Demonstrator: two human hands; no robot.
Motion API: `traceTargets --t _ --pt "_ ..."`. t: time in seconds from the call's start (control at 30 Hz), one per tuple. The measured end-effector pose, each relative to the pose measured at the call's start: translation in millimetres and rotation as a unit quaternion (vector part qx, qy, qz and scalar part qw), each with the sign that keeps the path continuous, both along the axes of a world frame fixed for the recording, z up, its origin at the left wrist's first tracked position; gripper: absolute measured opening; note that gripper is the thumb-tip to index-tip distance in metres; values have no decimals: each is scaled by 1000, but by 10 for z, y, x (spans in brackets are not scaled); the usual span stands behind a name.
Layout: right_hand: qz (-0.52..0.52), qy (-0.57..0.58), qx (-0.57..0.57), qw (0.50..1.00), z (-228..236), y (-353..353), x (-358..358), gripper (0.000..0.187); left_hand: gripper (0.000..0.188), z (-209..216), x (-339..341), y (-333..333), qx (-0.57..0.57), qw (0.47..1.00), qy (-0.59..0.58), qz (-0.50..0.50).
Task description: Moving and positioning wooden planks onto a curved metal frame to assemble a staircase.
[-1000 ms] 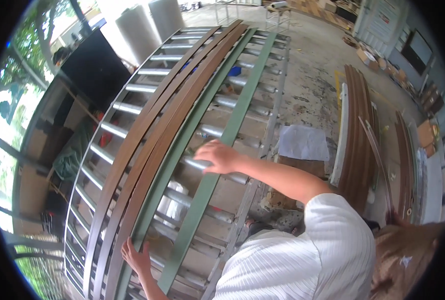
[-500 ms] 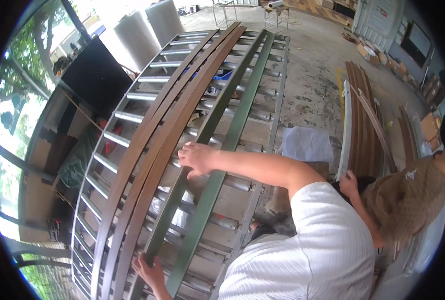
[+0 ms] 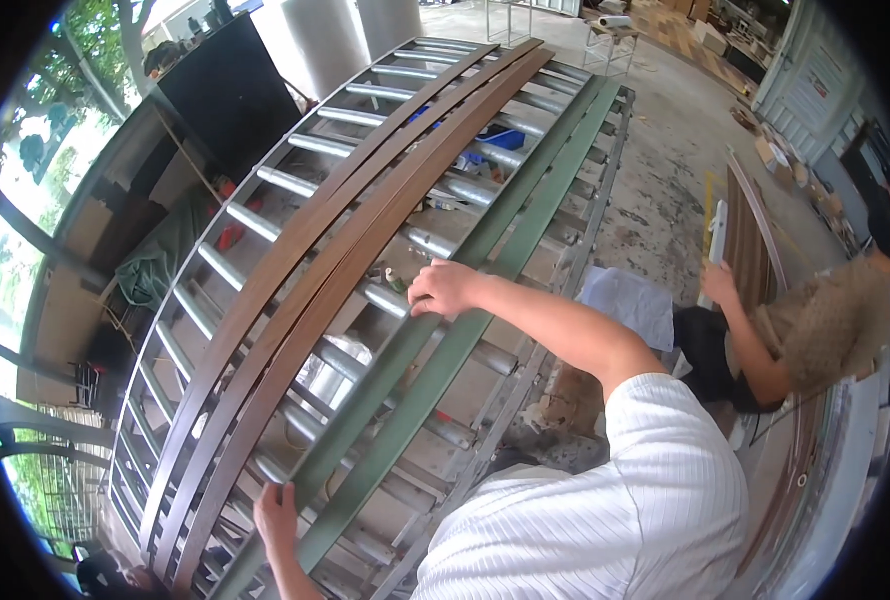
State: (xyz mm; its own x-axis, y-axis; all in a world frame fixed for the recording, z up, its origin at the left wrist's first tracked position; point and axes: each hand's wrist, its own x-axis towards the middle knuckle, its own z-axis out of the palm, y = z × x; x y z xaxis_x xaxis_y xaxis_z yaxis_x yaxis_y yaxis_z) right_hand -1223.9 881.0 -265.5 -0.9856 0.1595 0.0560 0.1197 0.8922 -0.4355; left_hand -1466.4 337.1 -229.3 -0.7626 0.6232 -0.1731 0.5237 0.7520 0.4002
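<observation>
Two long green strips point(image 3: 535, 240) lie side by side along a metal roller rack. Over the left edge of the left green strip point(image 3: 370, 385), near its middle, curl the fingers of my right hand point(image 3: 445, 289). Closer to the lower edge, my left hand point(image 3: 276, 520) is closed round that strip's same edge, some fingers partly hidden. The strip's broad face shows, with a narrow gap between it and the other green strip. Left of them, three long brown strips point(image 3: 310, 255) rest across the rollers, touching neither hand.
The roller rack point(image 3: 242, 221) has gaps between its rollers, with a blue bin point(image 3: 500, 140) below. At right, a co-worker's hand point(image 3: 720, 283) touches a whitish strip beside stacked brown boards point(image 3: 750, 240). A pale sheet point(image 3: 625, 300) lies by the rack; a black panel point(image 3: 227, 95) stands left.
The left green strip has turned to show more of its broad face and sits closer to the other green strip. Both my hands remain on it. The whole view has shifted.
</observation>
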Motion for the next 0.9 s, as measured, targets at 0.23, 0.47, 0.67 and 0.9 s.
traceTargets --t 0.23,0.47,0.67,0.9 --pt "-49 78 46 995 -19 -429 361 63 25 -89 528 -106 50 994 88 -30" --pt "25 -126 192 973 234 -576 774 152 89 -6 785 -440 -11 989 125 -82" --pt "82 -63 166 981 223 -391 626 140 96 119 823 -533 -84 992 56 -70" --pt "83 -79 152 982 290 -552 463 139 78 49 993 -635 -23 987 160 -6"
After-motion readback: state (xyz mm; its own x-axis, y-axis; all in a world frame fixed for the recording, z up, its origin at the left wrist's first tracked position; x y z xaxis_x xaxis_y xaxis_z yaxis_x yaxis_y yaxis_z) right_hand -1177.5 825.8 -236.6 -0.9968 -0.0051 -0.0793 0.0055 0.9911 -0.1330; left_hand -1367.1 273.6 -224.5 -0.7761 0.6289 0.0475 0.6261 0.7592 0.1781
